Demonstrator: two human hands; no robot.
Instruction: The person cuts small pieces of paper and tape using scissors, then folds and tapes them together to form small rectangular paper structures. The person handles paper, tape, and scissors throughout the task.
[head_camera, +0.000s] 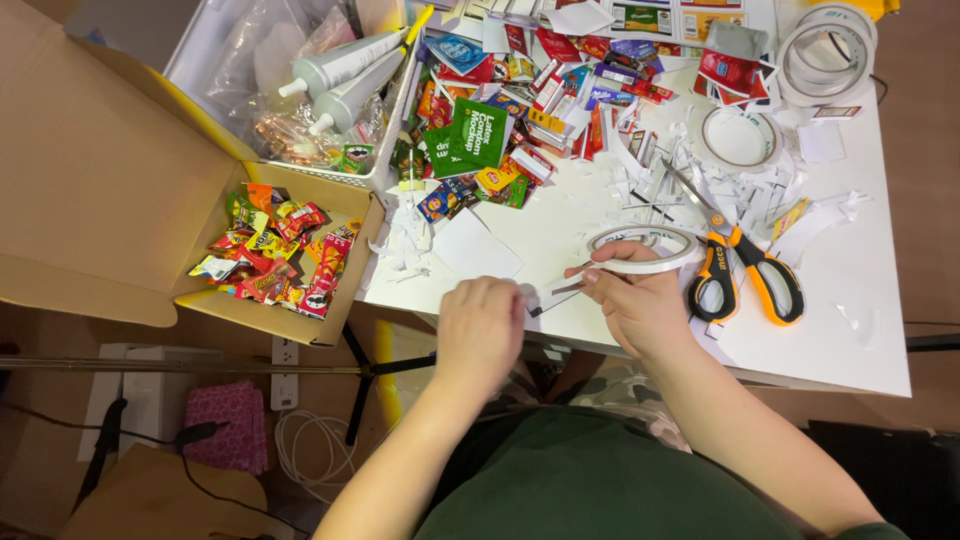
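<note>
My right hand (640, 305) grips a white roll of double-sided tape (645, 247) at the front edge of the white table (860, 350), thumb and fingers pinching a strip of tape pulled from it. My left hand (480, 325) is curled, knuckles up, just left of it, holding the other end of a small grey-white strip (548, 297); what else it holds is hidden. Orange-and-black scissors (745, 270) lie shut just right of my right hand.
A pile of small colourful printed paper packages (510, 110) and white paper scraps (690, 170) covers the table's back. Two more tape rolls (740, 138) lie at the back right. An open cardboard box (275, 250) with miniature packages sits left; a plastic bin with tubes (345, 70) is behind it.
</note>
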